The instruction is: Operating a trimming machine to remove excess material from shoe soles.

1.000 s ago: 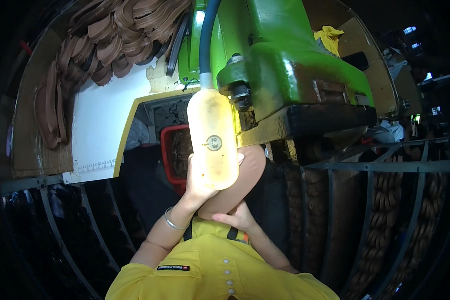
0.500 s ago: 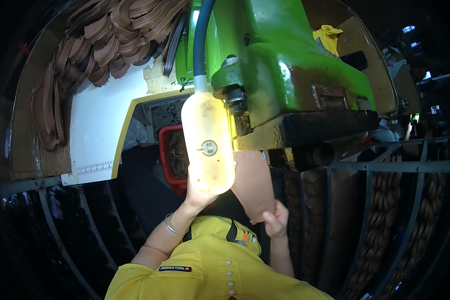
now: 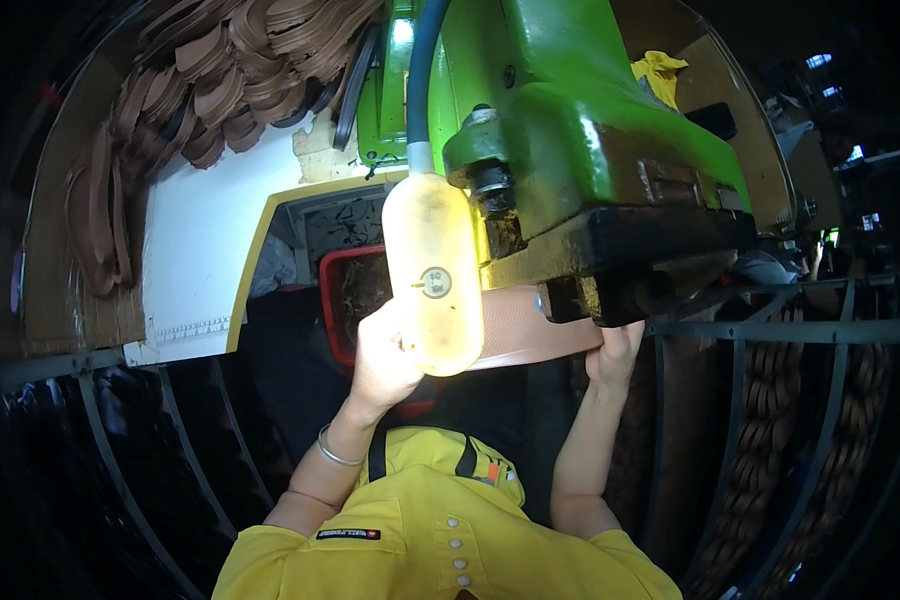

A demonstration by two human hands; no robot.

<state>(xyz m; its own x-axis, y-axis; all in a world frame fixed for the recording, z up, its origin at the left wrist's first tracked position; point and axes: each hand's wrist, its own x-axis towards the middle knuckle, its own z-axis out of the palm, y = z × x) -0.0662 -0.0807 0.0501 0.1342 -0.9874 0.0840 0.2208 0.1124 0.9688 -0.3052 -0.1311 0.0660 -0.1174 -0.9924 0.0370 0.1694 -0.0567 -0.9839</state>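
A brown shoe sole (image 3: 535, 338) with a finely ribbed face lies crosswise beneath the head of a green machine (image 3: 560, 130). Its right end is gripped by my right hand (image 3: 616, 350), the fingers closed round it. My left hand (image 3: 382, 360) is curled at the opposite end, wearing a bangle at the wrist; a glowing oval lamp (image 3: 433, 290) hides its fingertips and that end of the sole. The machine's black lower block (image 3: 660, 250) stands just above the sole and covers part of its far edge.
Brown soles (image 3: 220, 80) are heaped at the back left beside a white board (image 3: 195, 240). Below the machine is a red bin (image 3: 332, 300) with scraps. At the right, a metal rack (image 3: 770, 333) holds rows of soles. A yellow cloth (image 3: 660, 75) lies in a carton.
My right hand has moved up and to the right, swinging the sole from slanting downward to nearly level. My left hand has shifted slightly, and the camera view has moved a little.
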